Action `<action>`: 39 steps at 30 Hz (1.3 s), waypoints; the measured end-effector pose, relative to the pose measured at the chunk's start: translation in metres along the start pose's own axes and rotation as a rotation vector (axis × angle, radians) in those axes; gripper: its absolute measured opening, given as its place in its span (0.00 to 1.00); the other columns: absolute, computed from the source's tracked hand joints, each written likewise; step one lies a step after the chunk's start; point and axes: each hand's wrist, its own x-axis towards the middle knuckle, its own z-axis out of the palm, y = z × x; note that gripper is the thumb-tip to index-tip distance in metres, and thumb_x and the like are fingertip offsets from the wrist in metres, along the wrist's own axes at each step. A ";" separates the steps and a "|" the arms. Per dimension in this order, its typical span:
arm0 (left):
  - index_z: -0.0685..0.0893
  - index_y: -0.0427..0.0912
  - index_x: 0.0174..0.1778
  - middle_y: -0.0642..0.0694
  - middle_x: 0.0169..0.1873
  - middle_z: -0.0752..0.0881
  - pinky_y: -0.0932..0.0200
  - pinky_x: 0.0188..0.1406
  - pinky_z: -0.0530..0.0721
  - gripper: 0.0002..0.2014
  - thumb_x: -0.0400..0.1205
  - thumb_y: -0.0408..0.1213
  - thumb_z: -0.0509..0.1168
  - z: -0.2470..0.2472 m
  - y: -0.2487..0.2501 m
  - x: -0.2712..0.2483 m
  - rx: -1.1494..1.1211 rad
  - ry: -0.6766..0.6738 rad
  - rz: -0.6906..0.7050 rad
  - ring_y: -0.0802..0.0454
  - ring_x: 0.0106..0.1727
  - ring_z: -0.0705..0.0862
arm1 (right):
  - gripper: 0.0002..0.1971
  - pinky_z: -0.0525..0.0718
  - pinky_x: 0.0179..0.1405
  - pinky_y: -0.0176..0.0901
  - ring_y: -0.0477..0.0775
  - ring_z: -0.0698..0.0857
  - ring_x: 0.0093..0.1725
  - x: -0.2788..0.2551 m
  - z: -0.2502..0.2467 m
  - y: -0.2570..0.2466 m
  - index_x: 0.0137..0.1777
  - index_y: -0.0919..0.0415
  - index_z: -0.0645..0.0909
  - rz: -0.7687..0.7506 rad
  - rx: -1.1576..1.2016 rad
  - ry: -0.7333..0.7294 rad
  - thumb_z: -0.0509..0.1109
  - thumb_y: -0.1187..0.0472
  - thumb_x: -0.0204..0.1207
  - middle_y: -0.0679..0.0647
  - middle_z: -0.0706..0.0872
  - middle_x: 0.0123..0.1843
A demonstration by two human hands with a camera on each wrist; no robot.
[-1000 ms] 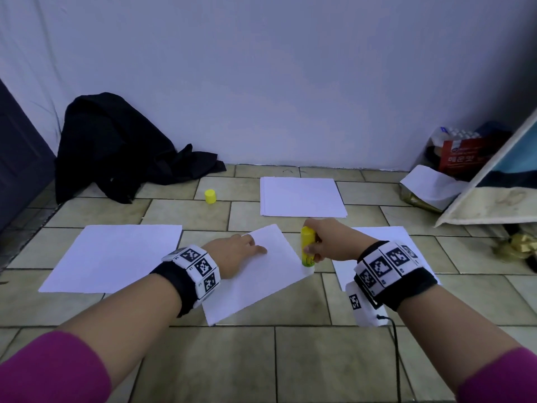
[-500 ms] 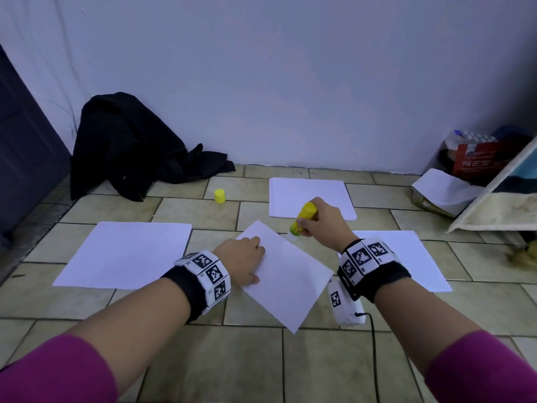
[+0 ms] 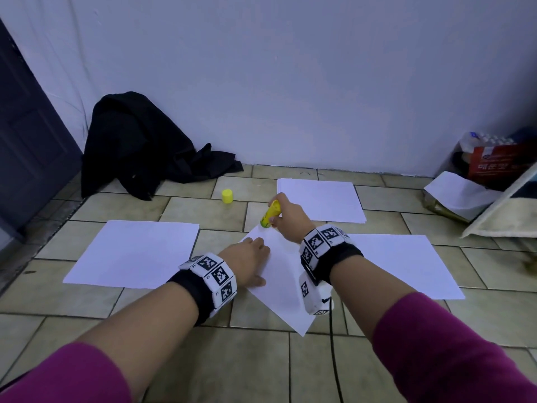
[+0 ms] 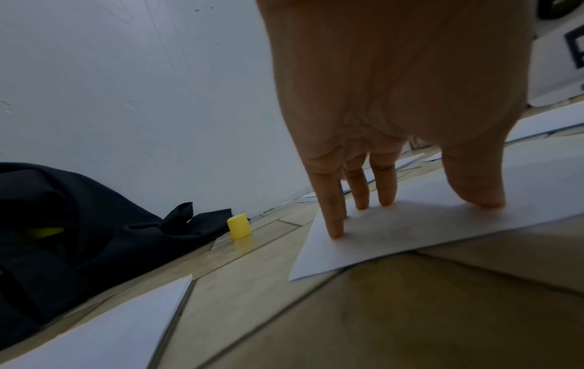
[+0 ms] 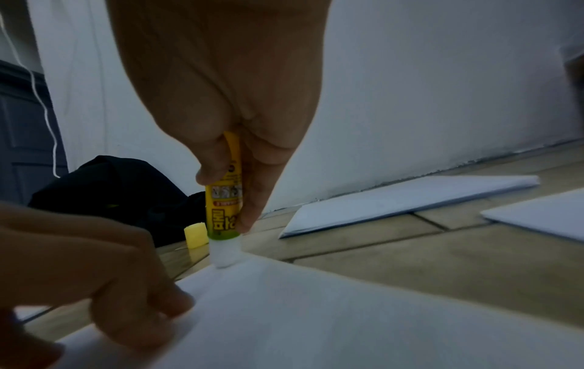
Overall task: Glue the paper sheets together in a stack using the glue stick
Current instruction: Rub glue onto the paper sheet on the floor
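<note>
A white paper sheet (image 3: 283,274) lies turned at an angle on the tiled floor in front of me. My left hand (image 3: 247,261) presses it flat with straight fingers (image 4: 335,219) near its far left edge. My right hand (image 3: 286,219) grips a yellow glue stick (image 3: 270,214), its white tip (image 5: 225,254) touching the sheet's far corner. The yellow cap (image 3: 227,196) stands on the floor beyond. More sheets lie around: one at the left (image 3: 136,253), a thin stack at the back (image 3: 319,203), one at the right (image 3: 406,266).
A black garment (image 3: 145,146) is heaped against the wall at back left, beside a dark door (image 3: 26,135). Boxes, a crumpled sheet and a leaning board (image 3: 499,205) crowd the right corner. A cable (image 3: 334,359) trails from my right wrist.
The sheet has been turned under my left hand. My right hand has carried the glue stick from the sheet's right edge up to its far corner.
</note>
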 end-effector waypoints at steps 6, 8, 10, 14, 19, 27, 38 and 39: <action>0.69 0.40 0.72 0.42 0.65 0.72 0.50 0.56 0.79 0.31 0.79 0.54 0.67 0.000 -0.002 0.002 0.030 0.007 -0.005 0.44 0.65 0.73 | 0.14 0.84 0.53 0.61 0.67 0.84 0.53 -0.011 -0.022 0.010 0.65 0.62 0.68 -0.020 -0.166 -0.101 0.62 0.66 0.81 0.68 0.83 0.55; 0.69 0.40 0.72 0.43 0.64 0.72 0.50 0.54 0.77 0.31 0.78 0.55 0.67 -0.001 -0.003 0.004 0.053 0.012 -0.004 0.45 0.65 0.74 | 0.14 0.83 0.52 0.57 0.66 0.83 0.52 -0.021 -0.031 0.020 0.65 0.61 0.68 -0.020 -0.232 -0.133 0.62 0.65 0.81 0.66 0.83 0.55; 0.69 0.41 0.71 0.44 0.63 0.72 0.52 0.53 0.76 0.31 0.78 0.56 0.67 -0.002 -0.004 0.007 0.058 0.009 0.000 0.46 0.64 0.74 | 0.13 0.82 0.51 0.55 0.64 0.83 0.51 -0.033 -0.040 0.030 0.64 0.61 0.68 -0.032 -0.275 -0.161 0.62 0.66 0.81 0.64 0.84 0.53; 0.69 0.43 0.70 0.46 0.63 0.72 0.54 0.55 0.76 0.32 0.76 0.56 0.70 -0.003 -0.007 0.010 0.035 0.009 0.022 0.48 0.64 0.73 | 0.12 0.83 0.50 0.53 0.62 0.83 0.50 -0.058 -0.057 0.047 0.63 0.61 0.68 -0.043 -0.330 -0.199 0.62 0.66 0.81 0.61 0.85 0.51; 0.71 0.44 0.74 0.46 0.69 0.70 0.57 0.68 0.71 0.25 0.81 0.39 0.68 -0.001 -0.024 0.015 -0.194 -0.002 0.039 0.48 0.70 0.70 | 0.12 0.82 0.49 0.49 0.61 0.83 0.50 -0.079 -0.071 0.060 0.63 0.60 0.70 -0.004 -0.368 -0.256 0.63 0.66 0.81 0.60 0.85 0.52; 0.71 0.47 0.76 0.52 0.75 0.65 0.63 0.72 0.68 0.26 0.82 0.29 0.64 0.019 -0.048 0.004 -0.341 0.064 -0.049 0.52 0.75 0.68 | 0.11 0.88 0.51 0.52 0.59 0.89 0.44 -0.084 -0.103 0.065 0.54 0.63 0.72 0.167 0.041 -0.083 0.71 0.67 0.77 0.61 0.88 0.46; 0.57 0.46 0.82 0.48 0.82 0.51 0.46 0.82 0.50 0.34 0.84 0.53 0.61 0.029 -0.051 -0.020 -0.257 0.003 -0.102 0.50 0.83 0.51 | 0.11 0.87 0.31 0.37 0.54 0.91 0.37 -0.066 -0.070 0.046 0.45 0.66 0.78 0.319 1.564 0.071 0.60 0.59 0.82 0.61 0.91 0.41; 0.53 0.44 0.83 0.49 0.83 0.47 0.44 0.82 0.47 0.35 0.85 0.53 0.59 0.029 -0.051 -0.020 -0.251 -0.028 -0.110 0.50 0.84 0.51 | 0.12 0.85 0.28 0.36 0.52 0.90 0.35 -0.061 -0.062 0.043 0.47 0.66 0.80 0.321 1.553 0.014 0.60 0.57 0.81 0.59 0.91 0.41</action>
